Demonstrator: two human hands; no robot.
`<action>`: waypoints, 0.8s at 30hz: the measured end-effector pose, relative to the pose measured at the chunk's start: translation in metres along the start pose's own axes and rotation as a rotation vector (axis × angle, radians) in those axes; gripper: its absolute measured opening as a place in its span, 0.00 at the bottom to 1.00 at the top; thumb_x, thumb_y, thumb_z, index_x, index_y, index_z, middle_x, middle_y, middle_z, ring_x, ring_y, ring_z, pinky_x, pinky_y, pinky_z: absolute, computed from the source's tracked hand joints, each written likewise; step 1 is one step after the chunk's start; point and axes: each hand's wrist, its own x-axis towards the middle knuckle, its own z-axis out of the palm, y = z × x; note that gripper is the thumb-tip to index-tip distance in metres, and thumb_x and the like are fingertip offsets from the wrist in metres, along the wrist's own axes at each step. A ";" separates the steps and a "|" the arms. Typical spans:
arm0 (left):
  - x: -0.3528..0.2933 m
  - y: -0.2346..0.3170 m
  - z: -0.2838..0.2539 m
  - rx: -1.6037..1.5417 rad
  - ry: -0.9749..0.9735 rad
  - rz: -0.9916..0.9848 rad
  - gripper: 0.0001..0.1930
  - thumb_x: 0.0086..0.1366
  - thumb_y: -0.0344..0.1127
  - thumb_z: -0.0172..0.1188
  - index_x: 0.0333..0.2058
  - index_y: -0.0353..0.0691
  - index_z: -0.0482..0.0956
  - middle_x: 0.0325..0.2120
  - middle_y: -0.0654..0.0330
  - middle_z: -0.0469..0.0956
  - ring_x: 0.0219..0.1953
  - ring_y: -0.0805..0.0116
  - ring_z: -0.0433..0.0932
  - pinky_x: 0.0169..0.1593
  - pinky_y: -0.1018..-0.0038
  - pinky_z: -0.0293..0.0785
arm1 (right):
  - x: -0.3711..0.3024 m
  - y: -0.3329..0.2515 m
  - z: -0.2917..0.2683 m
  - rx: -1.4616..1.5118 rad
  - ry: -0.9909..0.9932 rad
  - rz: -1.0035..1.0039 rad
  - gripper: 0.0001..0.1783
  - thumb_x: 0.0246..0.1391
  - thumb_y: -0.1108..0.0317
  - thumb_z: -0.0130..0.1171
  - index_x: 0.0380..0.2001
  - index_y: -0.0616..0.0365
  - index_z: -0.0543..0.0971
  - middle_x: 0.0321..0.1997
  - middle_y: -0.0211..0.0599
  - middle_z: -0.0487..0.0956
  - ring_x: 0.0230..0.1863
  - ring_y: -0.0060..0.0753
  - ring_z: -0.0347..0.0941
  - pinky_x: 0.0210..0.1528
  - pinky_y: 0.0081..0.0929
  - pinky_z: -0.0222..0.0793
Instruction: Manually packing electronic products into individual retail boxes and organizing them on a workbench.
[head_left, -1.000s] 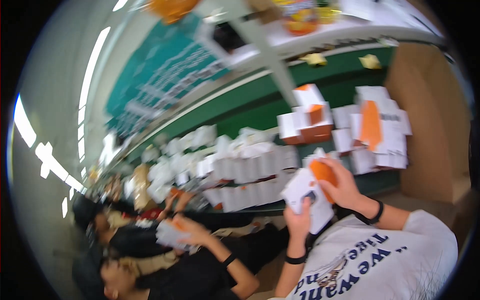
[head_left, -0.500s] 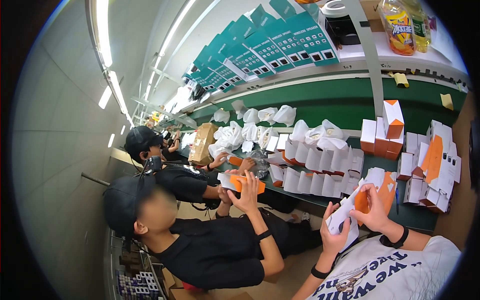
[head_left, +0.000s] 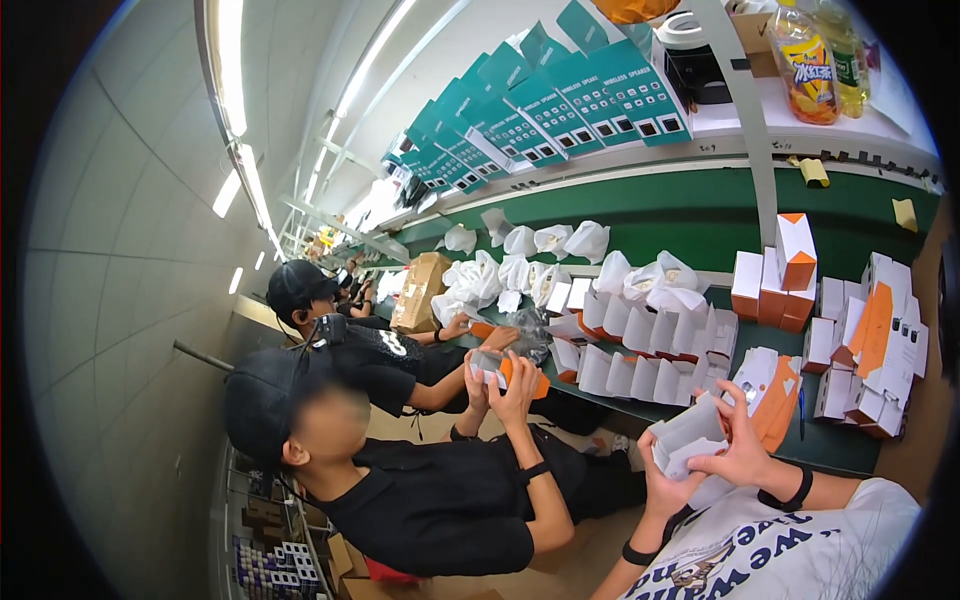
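Both of my hands hold a small white cardboard box (head_left: 688, 432) near the bench edge. Its top is open, and the bare inner walls show. My left hand (head_left: 663, 488) is closed round the near left side. Gripping the right side, my right hand (head_left: 745, 452) has its thumb on the front and a finger raised at the far edge. Just beyond lies a stack of flat white-and-orange box blanks (head_left: 772, 395). Rows of open white boxes (head_left: 655, 375) stand to the left of it.
Closed white-and-orange boxes (head_left: 775, 280) and more flat blanks (head_left: 885, 345) lie at the right. White plastic bags (head_left: 665, 280) sit behind the open boxes. Teal boxes (head_left: 600, 105) and bottles (head_left: 808, 75) stand on the shelf. A co-worker (head_left: 430, 480) at left holds an orange box.
The flattened blank in my hands has become an opened-out box, with its opening turned up. My right hand has shifted its grip. The co-worker's box has tilted.
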 end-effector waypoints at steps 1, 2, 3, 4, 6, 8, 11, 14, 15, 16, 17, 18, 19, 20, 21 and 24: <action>0.001 0.002 0.000 0.014 -0.014 0.006 0.50 0.48 0.26 0.77 0.64 0.41 0.51 0.58 0.50 0.65 0.58 0.58 0.72 0.59 0.62 0.73 | 0.001 0.001 -0.001 -0.002 -0.001 -0.004 0.46 0.42 0.59 0.81 0.55 0.52 0.58 0.66 0.53 0.69 0.62 0.41 0.71 0.65 0.37 0.65; 0.002 0.003 0.000 0.012 -0.014 0.010 0.50 0.48 0.26 0.77 0.64 0.41 0.51 0.58 0.50 0.65 0.58 0.58 0.72 0.59 0.62 0.73 | 0.003 0.005 -0.003 0.016 -0.033 0.003 0.45 0.42 0.61 0.81 0.54 0.51 0.57 0.64 0.51 0.70 0.62 0.38 0.70 0.66 0.37 0.65; 0.004 0.004 0.002 0.036 0.001 0.055 0.48 0.48 0.25 0.77 0.62 0.42 0.53 0.57 0.49 0.66 0.57 0.58 0.73 0.59 0.62 0.73 | 0.004 0.008 -0.006 0.031 -0.066 0.012 0.45 0.42 0.63 0.81 0.54 0.50 0.57 0.63 0.49 0.70 0.62 0.36 0.69 0.66 0.36 0.64; 0.006 0.006 0.003 0.059 0.017 0.101 0.45 0.48 0.24 0.77 0.60 0.42 0.55 0.57 0.48 0.66 0.57 0.58 0.73 0.59 0.62 0.73 | 0.004 0.012 -0.008 0.026 -0.069 0.011 0.45 0.42 0.63 0.81 0.54 0.50 0.57 0.63 0.49 0.70 0.62 0.36 0.69 0.66 0.36 0.64; 0.009 0.005 0.000 0.077 -0.017 0.140 0.43 0.48 0.24 0.77 0.58 0.43 0.57 0.56 0.48 0.67 0.56 0.58 0.73 0.59 0.62 0.73 | 0.005 0.018 -0.011 0.120 -0.100 -0.015 0.44 0.41 0.66 0.81 0.52 0.48 0.58 0.60 0.47 0.70 0.60 0.32 0.67 0.67 0.34 0.62; 0.012 0.007 -0.003 0.096 -0.052 0.176 0.41 0.48 0.24 0.77 0.56 0.43 0.58 0.56 0.47 0.68 0.56 0.58 0.72 0.59 0.61 0.73 | 0.008 0.015 -0.014 0.156 -0.124 0.006 0.42 0.41 0.67 0.81 0.51 0.48 0.59 0.58 0.45 0.70 0.60 0.30 0.67 0.67 0.32 0.61; 0.014 0.012 -0.004 0.061 -0.081 0.186 0.39 0.48 0.23 0.77 0.54 0.44 0.59 0.54 0.46 0.69 0.56 0.58 0.73 0.58 0.62 0.74 | 0.011 0.005 -0.013 0.143 -0.160 0.012 0.39 0.42 0.68 0.80 0.49 0.50 0.61 0.58 0.45 0.69 0.59 0.28 0.67 0.66 0.29 0.60; 0.013 0.012 -0.003 0.045 -0.011 0.222 0.39 0.48 0.21 0.75 0.54 0.44 0.59 0.55 0.45 0.68 0.55 0.58 0.73 0.56 0.63 0.76 | 0.012 -0.003 -0.007 0.060 -0.178 -0.047 0.36 0.43 0.68 0.79 0.50 0.53 0.65 0.61 0.46 0.69 0.61 0.29 0.67 0.67 0.29 0.59; 0.012 0.012 -0.001 0.042 -0.005 0.228 0.39 0.48 0.21 0.75 0.54 0.44 0.59 0.55 0.45 0.68 0.55 0.58 0.73 0.56 0.63 0.76 | 0.014 -0.005 -0.005 0.024 -0.185 -0.086 0.36 0.43 0.68 0.79 0.51 0.54 0.67 0.62 0.46 0.69 0.62 0.30 0.67 0.68 0.29 0.58; 0.010 0.013 0.002 -0.028 0.038 0.208 0.38 0.48 0.21 0.75 0.54 0.44 0.60 0.55 0.46 0.69 0.55 0.58 0.73 0.57 0.62 0.74 | 0.016 -0.005 -0.005 0.019 -0.192 -0.089 0.36 0.43 0.68 0.79 0.51 0.54 0.67 0.62 0.46 0.69 0.62 0.30 0.67 0.68 0.29 0.58; 0.010 0.014 0.005 -0.098 0.081 0.189 0.38 0.49 0.21 0.76 0.53 0.43 0.61 0.55 0.46 0.69 0.55 0.58 0.73 0.58 0.62 0.73 | 0.017 -0.004 -0.005 0.004 -0.175 -0.105 0.36 0.44 0.68 0.78 0.54 0.55 0.68 0.64 0.45 0.69 0.63 0.31 0.66 0.69 0.30 0.58; 0.010 0.015 0.005 -0.098 0.081 0.192 0.38 0.49 0.21 0.76 0.53 0.43 0.61 0.55 0.46 0.69 0.55 0.58 0.73 0.58 0.62 0.73 | 0.016 -0.002 -0.003 -0.006 -0.152 -0.121 0.36 0.46 0.69 0.76 0.56 0.55 0.68 0.65 0.45 0.68 0.65 0.32 0.66 0.70 0.30 0.57; 0.011 0.016 0.005 -0.047 0.075 0.189 0.38 0.50 0.21 0.75 0.55 0.43 0.60 0.55 0.47 0.69 0.55 0.59 0.73 0.57 0.63 0.74 | 0.016 -0.002 -0.001 -0.007 -0.153 -0.124 0.36 0.46 0.69 0.76 0.56 0.55 0.68 0.65 0.45 0.68 0.65 0.32 0.66 0.70 0.30 0.57; 0.011 0.017 0.004 0.004 0.068 0.185 0.39 0.51 0.21 0.74 0.56 0.43 0.58 0.54 0.48 0.69 0.55 0.61 0.73 0.56 0.64 0.75 | 0.016 -0.002 0.001 0.040 -0.123 -0.105 0.35 0.48 0.69 0.74 0.58 0.55 0.68 0.65 0.43 0.69 0.65 0.33 0.66 0.70 0.31 0.57; 0.011 0.018 0.004 0.002 0.071 0.187 0.39 0.51 0.21 0.74 0.56 0.43 0.58 0.54 0.48 0.69 0.55 0.61 0.73 0.56 0.64 0.75 | 0.016 -0.003 0.002 0.085 -0.096 -0.084 0.33 0.51 0.70 0.71 0.59 0.55 0.68 0.65 0.42 0.70 0.66 0.33 0.66 0.71 0.32 0.56; 0.010 0.020 0.003 -0.015 0.103 0.168 0.38 0.52 0.22 0.74 0.55 0.43 0.58 0.53 0.49 0.69 0.54 0.61 0.73 0.57 0.66 0.75 | 0.020 -0.006 0.003 0.081 -0.134 -0.058 0.28 0.58 0.71 0.62 0.61 0.55 0.68 0.63 0.40 0.72 0.64 0.32 0.68 0.67 0.32 0.63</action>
